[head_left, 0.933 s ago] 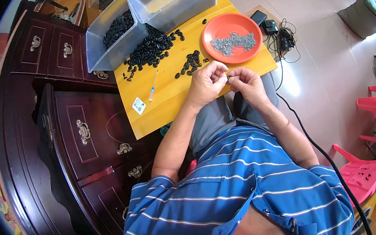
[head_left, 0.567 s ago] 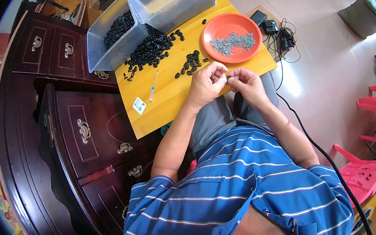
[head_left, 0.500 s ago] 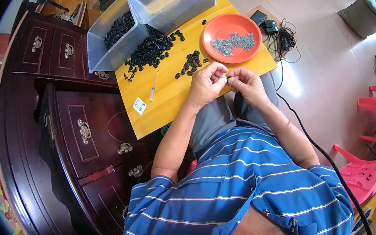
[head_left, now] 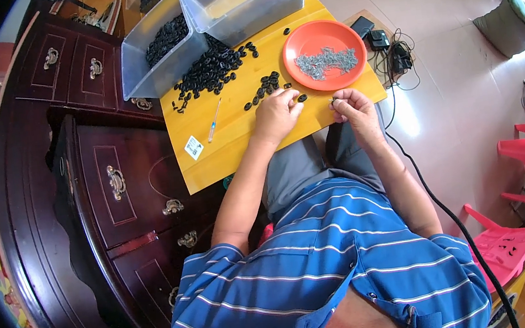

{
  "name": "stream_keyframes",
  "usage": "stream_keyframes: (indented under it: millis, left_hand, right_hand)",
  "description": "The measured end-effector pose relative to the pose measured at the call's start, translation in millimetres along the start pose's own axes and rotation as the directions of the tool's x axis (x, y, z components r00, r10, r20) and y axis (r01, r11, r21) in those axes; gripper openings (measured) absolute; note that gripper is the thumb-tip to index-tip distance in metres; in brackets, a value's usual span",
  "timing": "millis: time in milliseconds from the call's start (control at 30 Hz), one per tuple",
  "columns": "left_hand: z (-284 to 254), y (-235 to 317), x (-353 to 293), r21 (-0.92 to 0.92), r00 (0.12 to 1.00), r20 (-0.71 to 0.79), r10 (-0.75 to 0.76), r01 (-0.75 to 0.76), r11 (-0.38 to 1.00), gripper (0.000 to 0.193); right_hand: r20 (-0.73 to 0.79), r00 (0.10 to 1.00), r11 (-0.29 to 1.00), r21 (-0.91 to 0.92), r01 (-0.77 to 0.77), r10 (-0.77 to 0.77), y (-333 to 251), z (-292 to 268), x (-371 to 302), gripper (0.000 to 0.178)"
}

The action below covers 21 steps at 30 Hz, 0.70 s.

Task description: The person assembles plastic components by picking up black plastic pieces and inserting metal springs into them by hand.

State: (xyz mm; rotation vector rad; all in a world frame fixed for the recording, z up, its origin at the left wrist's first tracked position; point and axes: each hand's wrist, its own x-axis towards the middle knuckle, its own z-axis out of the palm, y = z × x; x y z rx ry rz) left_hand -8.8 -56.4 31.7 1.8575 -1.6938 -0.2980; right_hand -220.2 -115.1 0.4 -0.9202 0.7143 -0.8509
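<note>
My left hand hovers over the yellow table, with its fingers bent beside a small group of black oval pieces. Its thumb and index finger are a little apart, and I see nothing between them. Just off those fingertips lies a single black oval piece. My right hand, at the table's near edge, pinches a small metal piece between thumb and fingers; most of it is hidden. Beyond that hand, an orange-red plate carries a heap of small silvery metal pieces.
Two clear plastic bins stand at the back; black pieces spill from the left one into a large pile. A thin pen-like stick and a white label lie at left. Dark drawers flank the table. A black cable runs at right.
My hands have parted. The left moved left toward the black pieces, and the right moved right with a small metal piece. A black oval piece now shows on the table between them.
</note>
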Motion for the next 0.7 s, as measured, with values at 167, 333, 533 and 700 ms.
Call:
stream_keyframes:
  millis: [167,333,533,700]
  left_hand:
    - [10.0,-1.9,4.4,0.087,0.998,-0.022,0.061,-0.059,0.994,0.019]
    - [14.4,-1.5,8.2,0.151,0.994,-0.024,0.107,-0.102,0.983,0.014]
    - [16.6,3.2,1.5,0.166,0.982,-0.072,0.176,-0.162,0.973,0.01]
    - [20.7,0.6,-12.0,-0.474,0.969,0.107,-0.223,0.247,0.845,0.012]
  right_hand:
    - [0.012,0.999,0.999,-0.018,-0.037,0.037,3.4,2.2,-0.5,0.015]
    - [0.02,0.999,0.999,-0.001,-0.042,0.042,3.5,3.6,0.6,0.015]
    - [0.016,0.999,0.999,-0.005,-0.038,0.038,1.7,7.8,0.2,0.015]
    - [0.023,0.999,0.999,-0.026,-0.047,0.047,2.2,9.3,-0.1,0.016]
